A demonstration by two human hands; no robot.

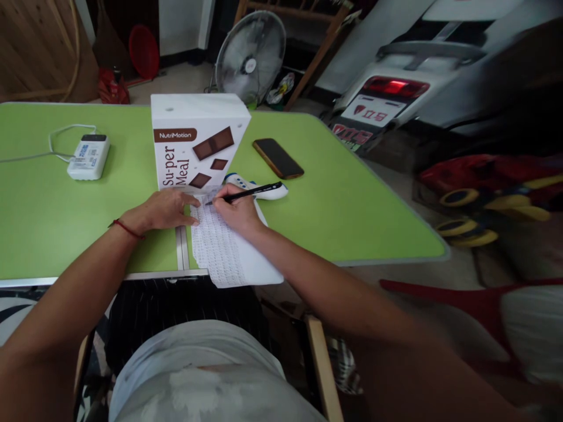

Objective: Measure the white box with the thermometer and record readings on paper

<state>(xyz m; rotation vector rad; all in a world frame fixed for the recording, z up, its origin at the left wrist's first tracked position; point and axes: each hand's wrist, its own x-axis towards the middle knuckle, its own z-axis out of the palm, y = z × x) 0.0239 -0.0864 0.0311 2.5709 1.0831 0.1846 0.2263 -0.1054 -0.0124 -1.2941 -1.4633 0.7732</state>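
A sheet of paper (pixel 222 249) covered in rows of handwriting lies on the green table, its near end hanging past the front edge. My right hand (pixel 237 210) grips a black pen (pixel 259 191), with the tip at the upper part of the sheet. On the paper's left edge rests my left hand (pixel 171 208), fingers apart and holding nothing. Just beyond both hands stands a white NutriMotion box (pixel 200 140). Partly behind my right hand is a white and blue handheld device (pixel 275 191), whose kind I cannot make out.
A dark smartphone (pixel 278 157) lies right of the box on the green table (pixel 352 205). At left sits a white power adapter (pixel 89 157) with cables. Behind the table stand a fan (pixel 250 58) and a scooter (pixel 387 88). A red chair (pixel 475 305) is at right.
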